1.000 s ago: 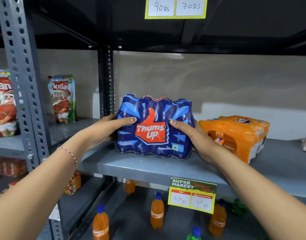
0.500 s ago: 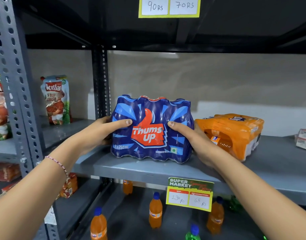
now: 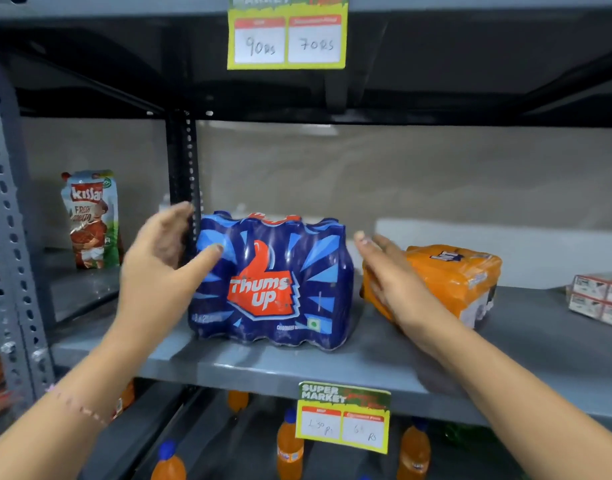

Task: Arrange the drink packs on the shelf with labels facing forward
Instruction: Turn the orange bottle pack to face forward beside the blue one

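Lowest in frame, below the shelf: orange bottles [image 3: 290,446] and a yellow price tag [image 3: 344,418] clipped to the shelf [image 3: 505,358] edge. Mid-frame, left hand [image 3: 162,258] now spread wide, only the thumb tip touching the blue pack [image 3: 271,284], fingers lifted off beside the dark post [image 3: 183,161]. Right hand [image 3: 389,271] flat and spread, clear of the blue pack, hovering in front of the orange pack [image 3: 450,278]. Half a second ago both clamped on the blue pack's sides; now released, so probably judged placed. Blue pack upright near the shelf's front edge, centre of frame, red thumb logo squarely forward, shiny wrap dimpled around the bottles. Orange pack right of centre, lying tilted, label upward rather than forward, likely next to fix. Further back: sauce pouch [image 3: 91,220] at left, small boxes [image 3: 599,297] at far right.
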Motion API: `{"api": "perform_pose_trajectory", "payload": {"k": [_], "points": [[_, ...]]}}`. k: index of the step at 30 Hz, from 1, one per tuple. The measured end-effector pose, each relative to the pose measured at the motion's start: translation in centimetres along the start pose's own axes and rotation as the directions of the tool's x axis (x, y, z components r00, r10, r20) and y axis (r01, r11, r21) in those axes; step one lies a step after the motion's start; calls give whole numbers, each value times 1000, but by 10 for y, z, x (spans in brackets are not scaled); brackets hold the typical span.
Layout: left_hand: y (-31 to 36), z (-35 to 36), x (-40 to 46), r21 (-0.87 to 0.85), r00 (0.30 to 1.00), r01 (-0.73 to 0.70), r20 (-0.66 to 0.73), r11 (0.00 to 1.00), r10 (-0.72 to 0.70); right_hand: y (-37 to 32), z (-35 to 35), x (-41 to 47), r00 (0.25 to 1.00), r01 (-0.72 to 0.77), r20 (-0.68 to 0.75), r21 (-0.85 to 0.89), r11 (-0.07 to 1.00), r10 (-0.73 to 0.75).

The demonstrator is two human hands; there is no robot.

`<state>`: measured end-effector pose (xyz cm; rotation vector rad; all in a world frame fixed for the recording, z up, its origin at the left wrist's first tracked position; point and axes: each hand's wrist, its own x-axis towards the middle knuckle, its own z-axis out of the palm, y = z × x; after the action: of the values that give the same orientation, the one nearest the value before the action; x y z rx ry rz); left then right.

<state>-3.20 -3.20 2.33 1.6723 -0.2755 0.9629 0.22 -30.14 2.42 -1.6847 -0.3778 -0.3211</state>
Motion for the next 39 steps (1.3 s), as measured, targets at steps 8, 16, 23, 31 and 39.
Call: {"api": "perform_pose_trajectory", "payload": {"k": [8, 16, 23, 31, 39], "points": [[78, 138, -59, -174, 858, 300, 480, 938, -185, 8, -187, 59, 928, -113, -358, -531, 840, -101], [73, 253, -46, 65, 587, 748, 399, 660, -704, 83, -233, 62, 917, -379, -160, -59, 923, 366], [78, 268, -54, 45, 791, 551, 288, 833, -539, 85, -250, 50, 934, -338, -125, -9, 941, 334], [78, 247, -54, 117, 856, 218, 454, 969, -248, 76, -244, 52, 938, -213, -303, -119, 970, 168], [52, 247, -47, 298, 829, -2, 534, 955, -165, 72, -246, 51, 940, -149, -321, -85, 985, 115]]}}
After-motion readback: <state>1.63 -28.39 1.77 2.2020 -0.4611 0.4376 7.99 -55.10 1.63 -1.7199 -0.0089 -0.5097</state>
